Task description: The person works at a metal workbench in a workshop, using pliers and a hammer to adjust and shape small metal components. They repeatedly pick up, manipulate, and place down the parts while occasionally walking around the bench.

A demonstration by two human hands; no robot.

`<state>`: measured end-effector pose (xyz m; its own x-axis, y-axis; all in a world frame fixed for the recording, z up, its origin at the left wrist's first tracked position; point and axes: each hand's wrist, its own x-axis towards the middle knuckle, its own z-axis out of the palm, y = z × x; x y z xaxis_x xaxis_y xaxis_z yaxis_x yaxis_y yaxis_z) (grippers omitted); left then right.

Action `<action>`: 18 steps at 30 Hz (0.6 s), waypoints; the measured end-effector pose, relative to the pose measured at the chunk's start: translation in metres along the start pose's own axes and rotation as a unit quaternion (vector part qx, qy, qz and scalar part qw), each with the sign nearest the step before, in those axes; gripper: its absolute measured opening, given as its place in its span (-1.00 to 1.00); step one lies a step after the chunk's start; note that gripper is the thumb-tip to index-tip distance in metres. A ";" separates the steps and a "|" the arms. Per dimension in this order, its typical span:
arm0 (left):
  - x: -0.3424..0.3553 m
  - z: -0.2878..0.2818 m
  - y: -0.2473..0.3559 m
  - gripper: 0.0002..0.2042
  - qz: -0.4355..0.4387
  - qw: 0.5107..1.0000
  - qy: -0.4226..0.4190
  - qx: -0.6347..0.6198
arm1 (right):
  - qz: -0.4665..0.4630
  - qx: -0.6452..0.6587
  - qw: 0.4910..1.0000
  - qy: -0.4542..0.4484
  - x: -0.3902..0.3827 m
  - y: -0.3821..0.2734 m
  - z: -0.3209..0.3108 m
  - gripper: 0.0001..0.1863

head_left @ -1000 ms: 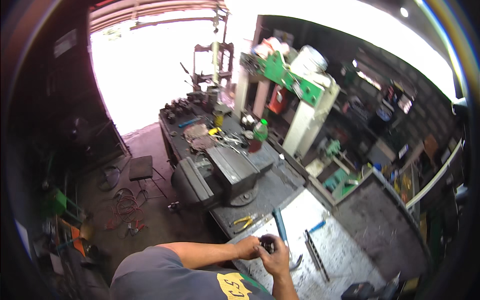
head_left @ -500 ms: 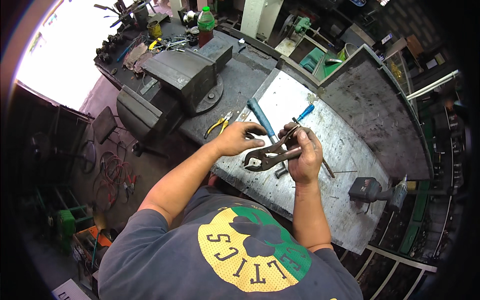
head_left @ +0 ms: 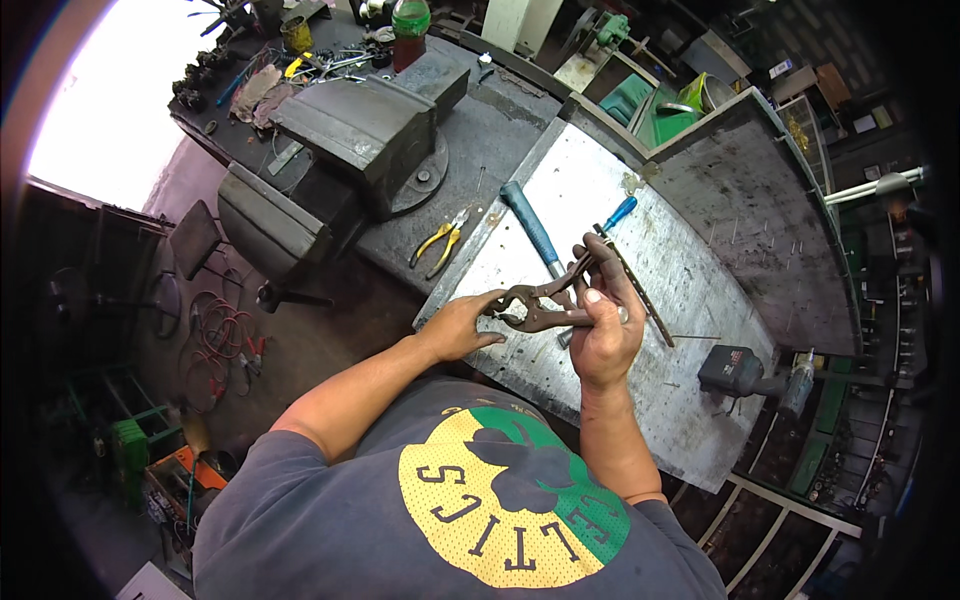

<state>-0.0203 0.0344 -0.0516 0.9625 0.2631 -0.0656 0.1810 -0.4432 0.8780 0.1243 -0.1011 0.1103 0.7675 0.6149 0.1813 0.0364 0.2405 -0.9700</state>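
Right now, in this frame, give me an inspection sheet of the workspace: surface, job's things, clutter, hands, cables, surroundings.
Surface: scratched grey metal sheet on a dark workbench.
Job's things: rusty brown pliers, held above the sheet.
Clutter: blue-handled hammer, blue screwdriver, thin metal strip, yellow pliers, power tool.
Hands: left hand at the pliers' head; right hand grips the handles.
Cables: red leads on the floor.
Surroundings: large bench vise, green bottle, crowded shelves.
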 end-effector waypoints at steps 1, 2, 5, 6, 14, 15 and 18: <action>0.003 -0.001 0.000 -0.29 0.001 1.000 0.005 -0.022 | 0.000 -0.002 1.000 0.004 0.000 0.000 0.003 -0.30; 0.005 -0.003 -0.001 -0.32 0.002 1.000 0.004 -0.018 | 0.002 -0.001 1.000 0.002 -0.001 -0.001 0.004 -0.30; 0.008 -0.007 -0.003 -0.39 0.018 1.000 0.006 -0.013 | 0.008 -0.003 1.000 -0.002 -0.005 -0.004 0.008 -0.29; 0.008 -0.007 -0.003 -0.41 0.023 1.000 0.002 -0.014 | 0.010 -0.008 1.000 -0.004 -0.008 -0.004 0.010 -0.28; 0.009 -0.007 -0.002 -0.43 0.015 1.000 -0.004 -0.008 | 0.003 -0.011 1.000 0.019 -0.011 -0.001 0.018 -0.25; 0.009 -0.007 -0.001 -0.41 0.014 1.000 -0.006 -0.011 | 0.000 -0.021 1.000 0.006 -0.012 0.000 0.017 -0.25; 0.009 -0.009 0.000 -0.41 0.018 1.000 -0.004 -0.008 | -0.007 -0.001 1.000 -0.030 -0.014 0.003 0.017 -0.23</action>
<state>-0.0134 0.0443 -0.0477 0.9696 0.2416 -0.0379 0.1439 -0.4384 0.8872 0.1029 -0.0967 0.1070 0.7271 0.6553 0.2046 0.0484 0.2483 -0.9675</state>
